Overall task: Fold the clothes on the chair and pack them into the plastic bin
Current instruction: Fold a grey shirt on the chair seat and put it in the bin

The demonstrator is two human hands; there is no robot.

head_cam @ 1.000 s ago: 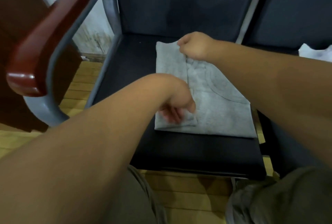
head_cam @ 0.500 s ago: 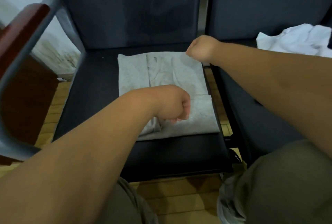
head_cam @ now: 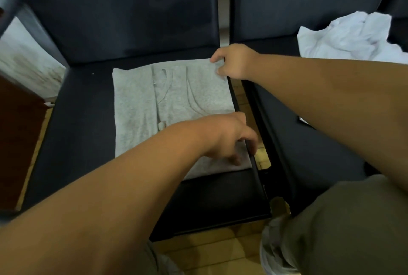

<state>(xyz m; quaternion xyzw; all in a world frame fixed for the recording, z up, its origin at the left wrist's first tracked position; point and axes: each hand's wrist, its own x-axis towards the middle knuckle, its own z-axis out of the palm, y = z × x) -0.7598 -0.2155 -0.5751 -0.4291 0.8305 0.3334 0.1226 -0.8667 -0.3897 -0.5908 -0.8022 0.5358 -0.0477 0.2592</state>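
Note:
A grey garment (head_cam: 172, 102) lies folded flat on the black seat of the left chair (head_cam: 84, 133). My right hand (head_cam: 234, 63) pinches the garment's far right corner. My left hand (head_cam: 227, 138) reaches across the cloth, its fingers curled down over the near right corner at the seat's edge. My left forearm hides part of the near edge of the garment. The plastic bin is out of view.
A crumpled white garment (head_cam: 344, 36) lies on the neighbouring chair seat (head_cam: 309, 142) at the right. A narrow gap with wooden floor (head_cam: 262, 155) separates the two seats. A grey armrest frame (head_cam: 33, 25) stands at the far left. My knees are at the bottom.
Both hands have moved rightward across the grey garment, from its left and middle part to its right edge. My view has also turned right, which brings the white garment further in.

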